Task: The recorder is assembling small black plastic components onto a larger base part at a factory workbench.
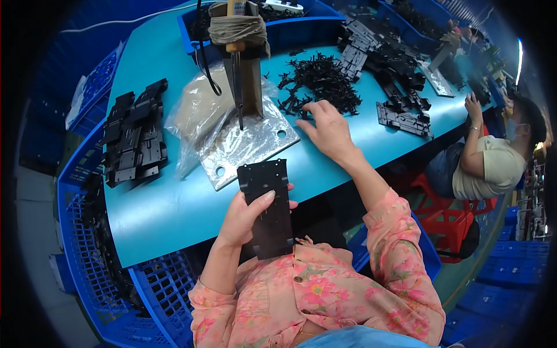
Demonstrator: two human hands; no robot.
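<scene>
A flat black plastic plate (272, 217) is gripped in my left hand (241, 219), thumb across its face and fingertips showing at its far edge. My right hand (329, 130) reaches to the near left side of a heap of small black plastic parts (328, 81). Its thumb and index finger point into the heap; whether a part sits between them I cannot make out. Ahead of the plate, an electric screwdriver (236, 69) wrapped in cloth hangs with its bit above a metal base plate (249, 151) that has round holes.
Stacked black plates lie at the left (136, 136) and the far right (371, 49) of the turquoise table (174, 223). Clear plastic film (200, 107) lies beside the screwdriver stand. Blue crates (96, 255) flank the table. A co-worker (487, 162) sits at the right near a red stool (444, 223).
</scene>
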